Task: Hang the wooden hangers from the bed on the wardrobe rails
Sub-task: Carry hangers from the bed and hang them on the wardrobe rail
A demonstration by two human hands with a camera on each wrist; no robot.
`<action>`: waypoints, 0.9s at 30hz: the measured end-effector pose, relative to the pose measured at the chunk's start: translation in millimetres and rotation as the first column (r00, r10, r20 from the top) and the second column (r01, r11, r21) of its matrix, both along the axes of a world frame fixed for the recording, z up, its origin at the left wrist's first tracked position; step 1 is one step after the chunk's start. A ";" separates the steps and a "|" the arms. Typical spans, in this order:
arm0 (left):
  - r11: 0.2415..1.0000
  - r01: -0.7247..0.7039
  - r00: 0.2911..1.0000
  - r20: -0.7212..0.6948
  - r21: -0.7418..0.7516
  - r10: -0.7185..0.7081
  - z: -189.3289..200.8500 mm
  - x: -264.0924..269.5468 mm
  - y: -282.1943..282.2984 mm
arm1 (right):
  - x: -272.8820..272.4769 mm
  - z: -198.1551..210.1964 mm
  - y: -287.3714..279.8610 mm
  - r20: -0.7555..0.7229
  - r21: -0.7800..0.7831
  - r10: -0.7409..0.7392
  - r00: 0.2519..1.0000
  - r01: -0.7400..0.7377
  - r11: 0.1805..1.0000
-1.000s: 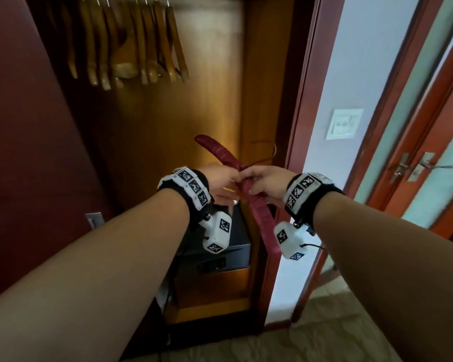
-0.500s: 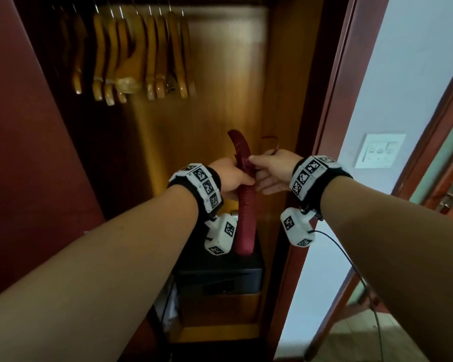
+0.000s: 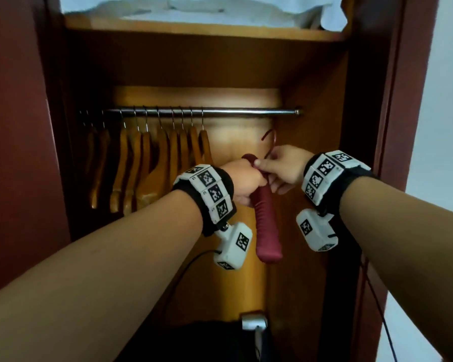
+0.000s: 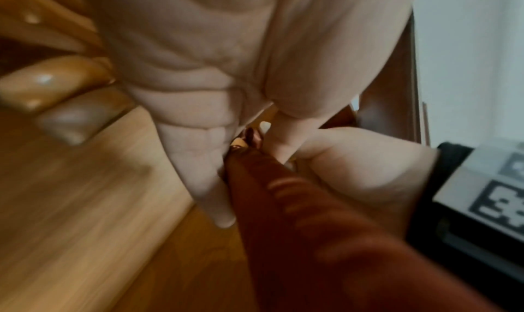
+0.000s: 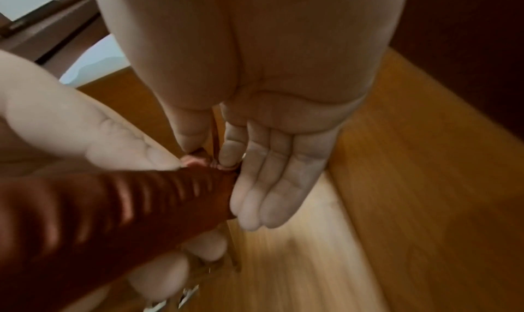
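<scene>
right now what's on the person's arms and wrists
Both forearms are bare, with no sleeves. Each wrist has a black band ringed by white blocks printed with black-and-white square markers. A white boxy camera pod with the same markers hangs under each wrist, trailing a thin black cable.

A metal rail is fixed across the wardrobe at 12 o'clock. A row of wooden hangers is hung on its left part. On the shelf above, white bedding is laid.
</scene>
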State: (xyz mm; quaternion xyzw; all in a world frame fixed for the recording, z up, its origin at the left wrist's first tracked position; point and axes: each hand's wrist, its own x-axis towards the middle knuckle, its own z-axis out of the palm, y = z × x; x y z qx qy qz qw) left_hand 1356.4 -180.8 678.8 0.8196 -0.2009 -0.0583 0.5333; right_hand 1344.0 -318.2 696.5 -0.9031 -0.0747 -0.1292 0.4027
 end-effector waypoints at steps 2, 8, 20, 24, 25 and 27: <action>0.999 -0.026 0.999 0.043 -0.023 0.027 19.5 12.9 8.7 | 11.9 12.0 4.1 -0.007 0.076 0.034 0.999 -0.034 0.997; 0.976 -0.121 0.992 -0.054 -0.179 0.113 57.8 48.6 36.6 | 39.3 30.1 19.1 -0.106 0.277 0.149 0.983 -0.114 0.954; 0.945 -0.226 0.974 -0.044 -0.235 0.221 87.1 103.0 43.6 | 94.6 54.9 38.2 -0.045 0.389 0.235 0.971 -0.200 0.899; 0.949 -0.233 0.972 -0.048 -0.212 0.228 84.0 110.1 49.5 | 116.4 55.2 43.9 0.025 0.308 0.172 0.985 -0.171 0.936; 0.945 -0.248 0.969 -0.047 -0.213 0.244 83.7 112.0 51.2 | 119.7 55.5 45.4 0.036 0.319 0.178 0.983 -0.180 0.930; 0.935 -0.277 0.961 -0.042 -0.222 0.275 83.5 112.8 54.4 | 124.0 55.9 49.3 0.057 0.343 0.186 0.981 -0.194 0.919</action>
